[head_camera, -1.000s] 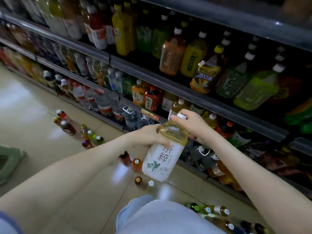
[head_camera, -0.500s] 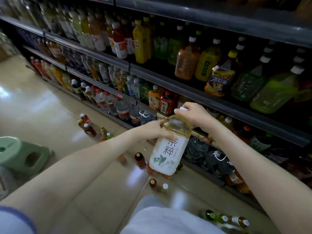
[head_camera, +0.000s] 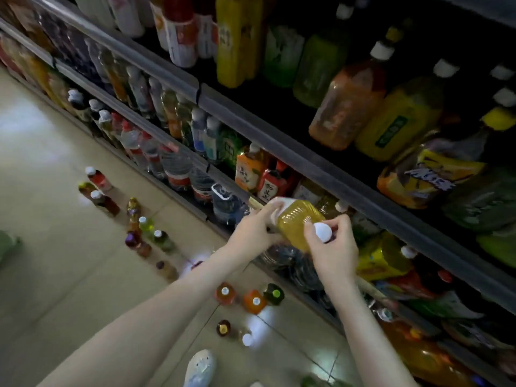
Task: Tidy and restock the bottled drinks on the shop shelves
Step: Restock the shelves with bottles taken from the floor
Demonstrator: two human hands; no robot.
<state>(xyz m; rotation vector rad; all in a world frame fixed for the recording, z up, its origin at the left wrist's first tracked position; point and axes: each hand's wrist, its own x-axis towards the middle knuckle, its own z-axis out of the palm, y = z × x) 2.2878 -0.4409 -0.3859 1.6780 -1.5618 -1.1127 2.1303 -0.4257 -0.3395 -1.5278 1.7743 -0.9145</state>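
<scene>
Left hand (head_camera: 255, 231) and right hand (head_camera: 336, 254), both reached forward, grip with curled fingers (head_camera: 266, 213).

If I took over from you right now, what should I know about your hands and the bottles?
Left hand: grips the tea bottle near its label end.
Right hand: pinches it at the white cap.
The bottle is tipped, base toward the shelf edge, not yet shelved.
Left to do: probably slide it in, then shelve the loose bottles on the floor.
</scene>
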